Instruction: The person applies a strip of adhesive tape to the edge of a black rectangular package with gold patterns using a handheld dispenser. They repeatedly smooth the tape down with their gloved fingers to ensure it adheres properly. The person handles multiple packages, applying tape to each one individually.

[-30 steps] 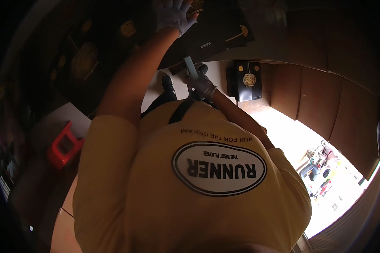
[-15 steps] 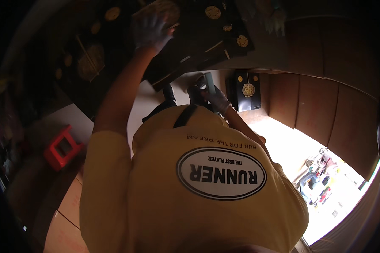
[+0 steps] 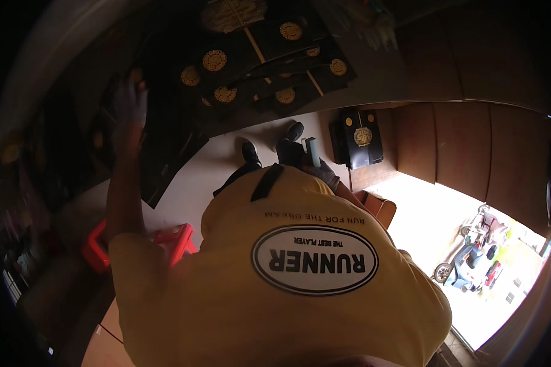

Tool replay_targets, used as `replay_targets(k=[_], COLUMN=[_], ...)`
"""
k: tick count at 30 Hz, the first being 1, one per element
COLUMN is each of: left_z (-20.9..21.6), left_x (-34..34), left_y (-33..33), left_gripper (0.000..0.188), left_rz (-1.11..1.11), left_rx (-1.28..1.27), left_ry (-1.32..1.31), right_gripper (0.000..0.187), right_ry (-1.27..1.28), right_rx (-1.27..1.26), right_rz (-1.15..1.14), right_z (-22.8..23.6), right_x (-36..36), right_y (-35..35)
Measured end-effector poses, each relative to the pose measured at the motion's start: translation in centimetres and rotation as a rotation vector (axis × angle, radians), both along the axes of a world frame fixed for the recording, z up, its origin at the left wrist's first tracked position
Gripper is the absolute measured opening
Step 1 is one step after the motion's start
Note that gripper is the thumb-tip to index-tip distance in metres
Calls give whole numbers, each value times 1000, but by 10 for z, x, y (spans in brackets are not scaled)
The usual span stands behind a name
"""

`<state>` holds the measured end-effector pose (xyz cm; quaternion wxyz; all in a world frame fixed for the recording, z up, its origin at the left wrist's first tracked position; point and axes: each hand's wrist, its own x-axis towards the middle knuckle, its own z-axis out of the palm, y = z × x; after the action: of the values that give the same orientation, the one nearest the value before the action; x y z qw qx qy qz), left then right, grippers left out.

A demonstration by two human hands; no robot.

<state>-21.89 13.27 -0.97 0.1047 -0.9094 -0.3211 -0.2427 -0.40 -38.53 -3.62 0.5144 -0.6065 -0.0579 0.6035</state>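
My left hand (image 3: 129, 105) is stretched out to the far left, its fingers extended over dark flat pieces on the table. It looks open, though dim light and motion blur soften it. Black flat pieces (image 3: 275, 61) with gold round emblems and gold strips lie overlapping in the middle of the table. Low in front of my body, my right hand (image 3: 329, 175), in a dark glove, is closed around a small grey-blue block-shaped tool (image 3: 312, 151). I cannot make out what kind of tool it is.
Another person's gloved hand (image 3: 379, 30) shows dimly at the far side. A stack of black pieces with gold emblems (image 3: 362, 137) stands right of my feet. Brown cartons (image 3: 462, 144) line the right. A red plastic stool (image 3: 180, 238) is at my left. Scooters (image 3: 471, 263) stand outside the bright doorway.
My left hand has moved left, off the gold-emblem pieces in the middle. My right hand stays low with the grey-blue tool. The view has shifted, showing more of the red stool.
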Motion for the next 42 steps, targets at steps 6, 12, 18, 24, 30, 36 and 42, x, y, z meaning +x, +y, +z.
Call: replay_targets(k=[6,12,18,24,30,36,42], left_z=[70,27,21,55,60,54,48], left_x=[227,233,210,217,220,220,216], left_y=[-62,-111,-143,-131,-135,-136,-135], left_gripper=[68,73,79,98,107,114,120], left_rz=[-286,-151,-276,-274,-233,-228,-271], left_rx=[-110,-164,-284,-630,-646,-610,-568], left_ry=[17,164,280,641,735,736,682], right_gripper=[59,57,23,27,29,30,33], right_ry=[-224,-504,-89,-115,-155,-117,-180], right_rx=[-10,-98,91,-7,168,156,114], right_rz=[128,125,-330,-419,-376,-406,-396], right_z=[-3,2,-9,37,16,13,3], right_x=[-3,-13,-15,11,33,43,48], right_y=[29,12,1,55,65,68,60])
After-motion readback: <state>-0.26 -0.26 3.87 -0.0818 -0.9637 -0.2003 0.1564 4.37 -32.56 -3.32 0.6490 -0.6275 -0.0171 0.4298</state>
